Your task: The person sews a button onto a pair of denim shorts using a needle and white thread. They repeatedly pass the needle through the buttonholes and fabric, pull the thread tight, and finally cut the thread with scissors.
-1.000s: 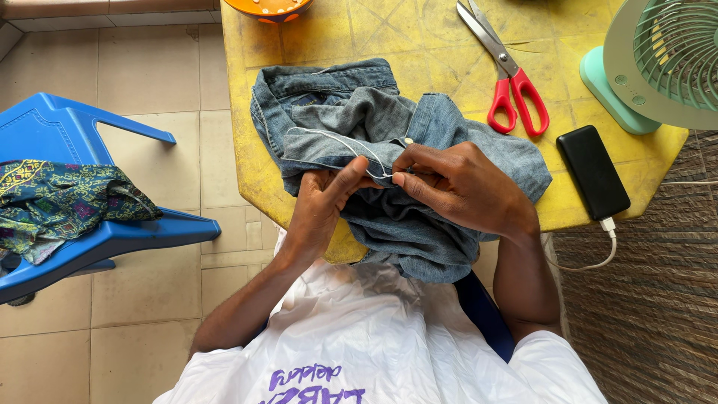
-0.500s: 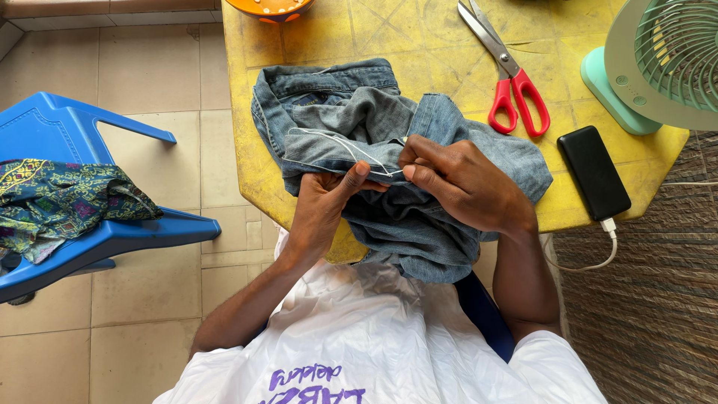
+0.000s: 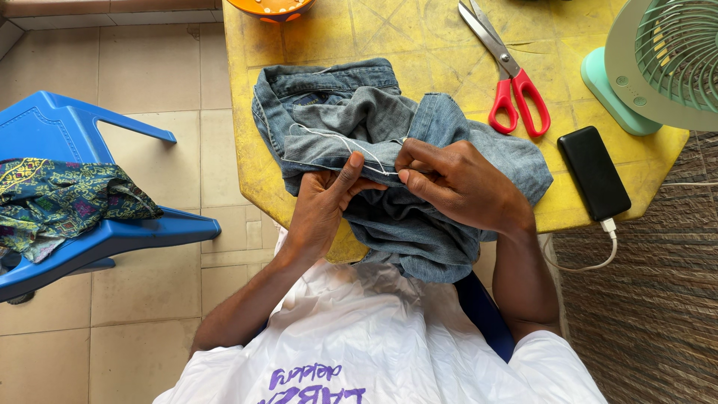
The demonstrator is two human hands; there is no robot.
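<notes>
While the denim garment (image 3: 389, 172) lies bunched at the near edge of the yellow table (image 3: 419, 52), hand-stitching is judged under way. Fabric is pinched by the left hand (image 3: 323, 209); white thread (image 3: 340, 141) is gripped by the right hand (image 3: 456, 183), fingers curled, needle not discernible. Next, thread must be drawn taut.

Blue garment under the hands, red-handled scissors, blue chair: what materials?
Blue garment: looks like faded denim, matte woven cotton, with visible seams and stitched waistband. Red-handled scissors: shiny metal blades, glossy handles, probably plastic. Blue chair: smooth moulded plastic, slight sheen.
</notes>
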